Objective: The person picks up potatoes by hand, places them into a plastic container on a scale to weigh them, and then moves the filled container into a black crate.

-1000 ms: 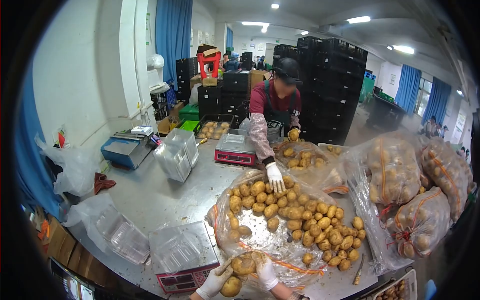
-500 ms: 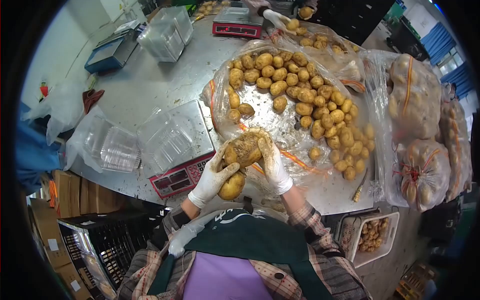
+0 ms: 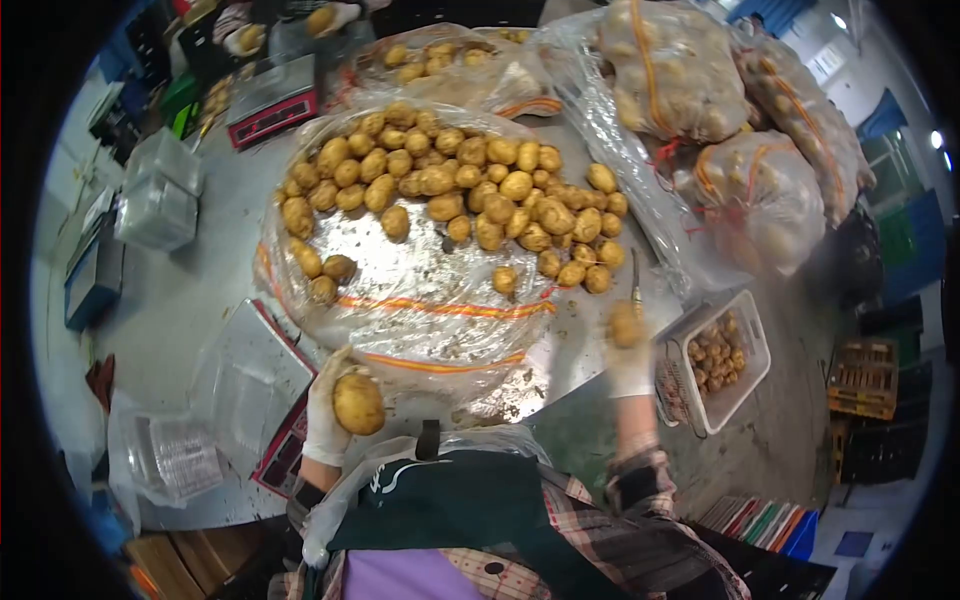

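Note:
My left hand (image 3: 326, 412), in a white glove, grips a yellow potato (image 3: 358, 403) at the near edge of the steel table (image 3: 190, 290), beside a red scale (image 3: 278, 452). My right hand (image 3: 629, 362), gloved and blurred, holds a second potato (image 3: 626, 326) out to the right, close to a white basket (image 3: 738, 388) that holds small potatoes. In front of me a heap of potatoes (image 3: 470, 190) lies on an opened clear plastic bag (image 3: 440, 300) with orange stripes.
Tied bags of potatoes (image 3: 745, 195) stand at the right. Another person's gloved hand (image 3: 330, 17) holds a potato at the far side near a second red scale (image 3: 272, 105). Clear plastic trays (image 3: 160, 200) sit at the left. A knife (image 3: 636, 290) lies near the pile's right edge.
My hands have parted: the right carried the larger potato off to the right toward the white basket, while the left keeps the other potato. The view has swung down and right.

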The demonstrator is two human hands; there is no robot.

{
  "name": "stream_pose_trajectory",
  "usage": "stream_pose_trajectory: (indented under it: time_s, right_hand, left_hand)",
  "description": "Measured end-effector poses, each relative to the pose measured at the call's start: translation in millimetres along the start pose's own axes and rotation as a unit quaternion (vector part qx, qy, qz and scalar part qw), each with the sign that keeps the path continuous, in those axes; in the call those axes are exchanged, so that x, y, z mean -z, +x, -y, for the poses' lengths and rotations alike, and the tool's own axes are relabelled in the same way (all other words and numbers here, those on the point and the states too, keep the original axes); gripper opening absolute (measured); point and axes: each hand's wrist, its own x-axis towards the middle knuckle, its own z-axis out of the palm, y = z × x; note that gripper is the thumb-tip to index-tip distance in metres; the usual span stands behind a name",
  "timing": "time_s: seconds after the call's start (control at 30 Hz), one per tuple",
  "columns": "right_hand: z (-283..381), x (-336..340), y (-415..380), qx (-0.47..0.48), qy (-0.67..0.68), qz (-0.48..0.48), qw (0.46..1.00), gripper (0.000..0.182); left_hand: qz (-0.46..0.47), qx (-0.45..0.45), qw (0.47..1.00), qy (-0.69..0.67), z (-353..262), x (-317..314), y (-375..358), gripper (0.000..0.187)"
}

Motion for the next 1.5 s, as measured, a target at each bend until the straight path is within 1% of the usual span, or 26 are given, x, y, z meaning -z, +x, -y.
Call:
stream_pose_trajectory:
  time_s: [0.07, 0.13, 0.17, 0.2, 0.23, 0.27, 0.33, 0.37, 0.4, 0.43, 0.47, 0.5, 0.53, 0.6, 0.7, 0.8, 0.83, 0.93, 0.97, 1.03, 1.07, 1.17, 1.27, 1.4, 1.47, 1.5]
  right_hand:
    - [93, 32, 0, 0.188, 0.201, -0.052, 0.96, 0.059]
    - [147, 43, -6, 0.246, 0.279, -0.107, 0.922, 0.063]
    - [153, 70, 21, 0.33, 0.006, -0.05, 0.943, 0.064]
    - [145, 117, 67, 0.385, -0.269, 0.01, 0.883, 0.066]
    - [132, 77, 64, 0.274, -0.141, -0.02, 0.951, 0.064]
    - [117, 26, 55, 0.174, 0.016, -0.073, 0.982, 0.062]
    - [75, -5, 89, 0.149, -0.157, 0.048, 0.975, 0.048]
    - [55, -49, 91, 0.137, -0.226, -0.007, 0.964, 0.041]
    - [35, -61, 114, 0.206, -0.326, 0.0, 0.923, 0.037]
    - [17, -60, 145, 0.271, -0.421, 0.006, 0.866, 0.033]
    - [0, -48, 191, 0.256, -0.443, -0.031, 0.859, 0.027]
    - [-1, -72, 191, 0.276, -0.558, -0.086, 0.778, 0.03]
    - [-4, -82, 206, 0.21, -0.67, -0.154, 0.696, 0.034]
    - [-13, -99, 234, 0.099, -0.789, -0.173, 0.581, 0.043]
    - [-17, -136, 250, -0.015, -0.846, -0.119, 0.52, 0.049]
    - [-32, -128, 280, -0.051, -0.868, -0.119, 0.479, 0.053]
    - [-36, -101, 311, -0.037, -0.863, -0.076, 0.498, 0.056]
    - [-25, -84, 303, -0.008, -0.77, -0.092, 0.631, 0.058]
    - [-23, -91, 280, 0.075, -0.726, -0.094, 0.677, 0.062]
    - [-18, -96, 248, 0.128, -0.493, 0.01, 0.86, 0.063]
    - [-13, -99, 236, 0.147, -0.358, 0.065, 0.92, 0.064]
    - [4, -116, 194, 0.088, -0.176, 0.223, 0.955, 0.068]
    - [14, -192, 101, -0.024, 0.047, 0.316, 0.947, 0.065]
    - [-17, -235, 56, -0.176, 0.168, 0.301, 0.922, 0.057]
    - [-35, -254, 37, -0.234, 0.145, 0.311, 0.91, 0.056]
    - [-48, -259, 27, -0.252, 0.131, 0.34, 0.897, 0.056]
  left_hand:
    - [0.025, 0.046, 0.991, -0.124, 4, 9, 2, 0.04]
    - [0.017, 0.085, 0.976, -0.201, 4, 1, 2, 0.04]
    - [0.011, 0.103, 0.966, -0.239, 1, -3, 2, 0.04]
    - [0.0, 0.122, 0.964, -0.237, -1, -9, 3, 0.039]
    - [-0.012, 0.14, 0.962, -0.236, -2, -16, 3, 0.039]
    - [-0.027, 0.157, 0.959, -0.234, -2, -20, 3, 0.038]
    - [-0.015, 0.144, 0.968, -0.206, 4, -15, 5, 0.037]
    - [-0.022, 0.134, 0.973, -0.185, 6, -14, 5, 0.037]
    - [-0.027, 0.124, 0.979, -0.162, 7, -13, 7, 0.036]
    - [-0.008, 0.057, 0.996, -0.072, 5, -19, 0, 0.035]
    - [-0.002, -0.012, 1.0, 0.017, 4, -26, -6, 0.034]
    - [0.005, -0.004, 1.0, 0.025, 2, -24, -5, 0.033]
    - [-0.003, 0.021, 1.0, -0.007, 4, -16, -2, 0.032]
    - [-0.016, 0.049, 0.998, -0.039, 8, -6, 0, 0.032]
    - [-0.066, 0.067, 0.995, -0.042, 7, -5, -3, 0.033]
    - [-0.09, 0.063, 0.994, -0.018, 13, 1, -2, 0.033]
    - [-0.089, 0.057, 0.994, -0.011, 13, -2, -2, 0.033]
    - [-0.092, 0.073, 0.99, -0.074, 8, -18, 0, 0.033]
    - [-0.089, 0.068, 0.991, -0.068, 8, -18, 0, 0.033]
    - [-0.084, 0.057, 0.993, -0.059, 10, -18, 0, 0.034]
    - [-0.074, 0.043, 0.995, -0.048, 10, -21, -1, 0.034]
    - [-0.048, 0.033, 0.998, -0.031, 9, -30, -6, 0.033]
    - [-0.032, 0.062, 0.996, -0.048, 8, -33, -7, 0.032]
    - [0.001, 0.054, 0.998, -0.017, 0, -44, -15, 0.032]
    - [0.044, 0.009, 0.997, 0.058, 10, -26, -11, 0.032]
    - [0.029, 0.025, 0.999, 0.035, 16, -20, -13, 0.032]
